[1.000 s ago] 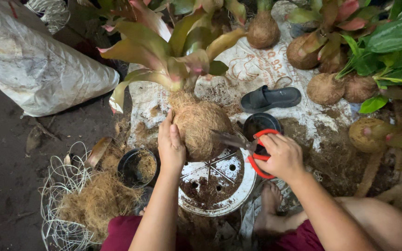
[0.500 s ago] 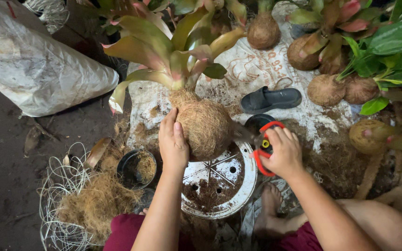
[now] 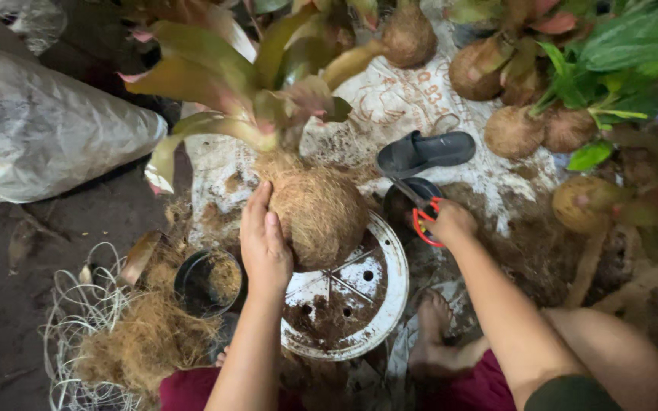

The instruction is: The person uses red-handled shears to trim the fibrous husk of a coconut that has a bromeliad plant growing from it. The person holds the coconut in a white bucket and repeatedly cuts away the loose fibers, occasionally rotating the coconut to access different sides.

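Resting on the far rim of a round white plastic tray point(image 3: 390, 262) with drain holes: a brown coconut-fibre ball point(image 3: 318, 215), shaggy and rounded, wrapped round the base of a plant with long red-green leaves point(image 3: 215, 84). Pressed flat against the ball's left side, fingers together and pointing away: the left hand point(image 3: 264, 245). Inside the tray, dark soil crumbs scattered over the white ribs.

To the right, curled round the red loop handles of a pair of scissors point(image 3: 423, 215), blades pointing away: the right hand point(image 3: 451, 223), just over a small black pot point(image 3: 399, 204) whose contents cannot be made out. Beyond that pot, a dark rubber sandal point(image 3: 425, 151) lying on a soiled white sack sheet point(image 3: 390, 99).

Left of the tray, a second black round pot point(image 3: 209, 281), partly filled with brown fibre and soil. Beside it, a loose heap of coconut fibre point(image 3: 142, 342) tangled with pale string point(image 3: 59, 335). Further left, a bulging grey-white sack point(image 3: 39, 129).

At the far right, several more fibre-wrapped balls point(image 3: 513, 131) carrying green and reddish plants, clustered close together. At the near edge, a bare foot point(image 3: 429, 335) just beside the tray.
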